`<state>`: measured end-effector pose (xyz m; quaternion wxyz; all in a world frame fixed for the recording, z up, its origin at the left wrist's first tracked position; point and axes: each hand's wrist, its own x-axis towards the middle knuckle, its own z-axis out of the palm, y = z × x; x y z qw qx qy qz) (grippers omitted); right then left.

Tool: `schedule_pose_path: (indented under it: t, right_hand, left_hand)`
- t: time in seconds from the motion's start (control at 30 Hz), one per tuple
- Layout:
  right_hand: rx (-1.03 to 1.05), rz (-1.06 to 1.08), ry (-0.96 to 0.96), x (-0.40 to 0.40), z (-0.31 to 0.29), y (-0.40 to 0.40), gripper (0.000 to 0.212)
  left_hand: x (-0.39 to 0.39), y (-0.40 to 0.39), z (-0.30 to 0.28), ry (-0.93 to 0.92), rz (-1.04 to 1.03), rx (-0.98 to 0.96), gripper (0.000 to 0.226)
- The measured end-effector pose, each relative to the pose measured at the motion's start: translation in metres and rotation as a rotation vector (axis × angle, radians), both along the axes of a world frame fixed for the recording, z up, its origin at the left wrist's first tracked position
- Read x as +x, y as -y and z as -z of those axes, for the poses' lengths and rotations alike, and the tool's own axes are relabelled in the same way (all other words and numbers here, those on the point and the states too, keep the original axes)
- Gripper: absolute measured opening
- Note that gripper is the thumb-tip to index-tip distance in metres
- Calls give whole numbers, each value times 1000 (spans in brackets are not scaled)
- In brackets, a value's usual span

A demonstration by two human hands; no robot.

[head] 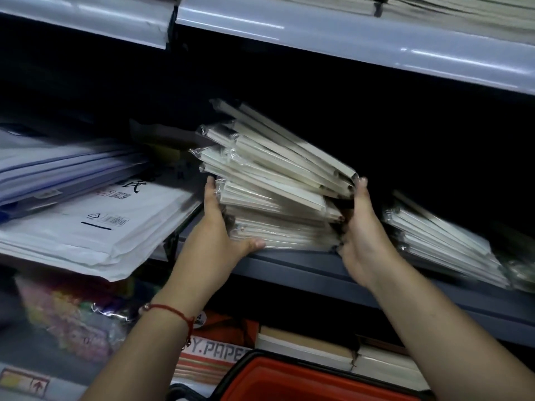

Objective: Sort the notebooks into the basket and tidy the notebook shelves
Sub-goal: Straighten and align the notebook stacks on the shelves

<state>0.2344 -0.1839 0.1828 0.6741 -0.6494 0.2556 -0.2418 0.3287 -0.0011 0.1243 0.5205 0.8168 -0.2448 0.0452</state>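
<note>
A fanned stack of plastic-wrapped cream notebooks (278,195) rests on the grey middle shelf (307,270), its upper books tilted up to the left. My left hand (220,230) presses the stack's left side, thumb under its front edge. My right hand (362,227) presses the right side, fingers up along the spines. A second, lower pile of wrapped notebooks (440,238) lies on the same shelf to the right. The red basket (289,380) with a black rim sits at the bottom, below my arms.
White wrapped paper packs (95,227) and blue folders (58,172) overhang the shelf at left. An upper shelf edge (347,39) runs overhead. Below are coloured packets (72,316), a red paper pack (220,351) and brown-covered books (312,348).
</note>
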Motion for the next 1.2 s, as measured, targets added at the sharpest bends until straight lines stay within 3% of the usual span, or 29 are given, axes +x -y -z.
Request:
schedule_pose_path:
  t: [0.13, 0.33, 0.4, 0.5, 0.6, 0.7, 0.83, 0.97, 1.1, 1.2]
  right_hand:
    - [134, -15, -39, -3, 6, -5, 103]
    - [141, -43, 21, -7, 28, -47, 74]
    - [133, -57, 35, -8, 31, -50, 70]
    - [187, -100, 84, -11, 29, -47, 70]
    - [91, -235, 124, -18, 26, -41, 77]
    - [-163, -230, 108, -15, 28, -41, 90]
    - [-391, -155, 176, -6, 31, -44, 35]
    - [-477, -68, 179, 6, 36, -38, 38]
    - [-422, -46, 201, 14, 41, -23, 70]
    - [-434, -9, 180, 16, 39, -24, 55]
  left_hand:
    - [16, -3, 0, 5, -49, 41, 117]
    - [45, -22, -6, -29, -57, -55, 70]
    - [48, -26, -7, -74, -2, -123, 77]
    - [49, -31, -8, -201, 103, -271, 123]
    - [48, -32, -10, -255, 104, -345, 137]
    - [44, -30, -11, -167, 78, -405, 120]
    - [42, -26, -7, -41, 41, -430, 104]
    - [48, -28, -9, -45, 74, -491, 107]
    - [56, -23, -16, -107, 99, -489, 104]
    - [55, -15, -16, -46, 38, -459, 85]
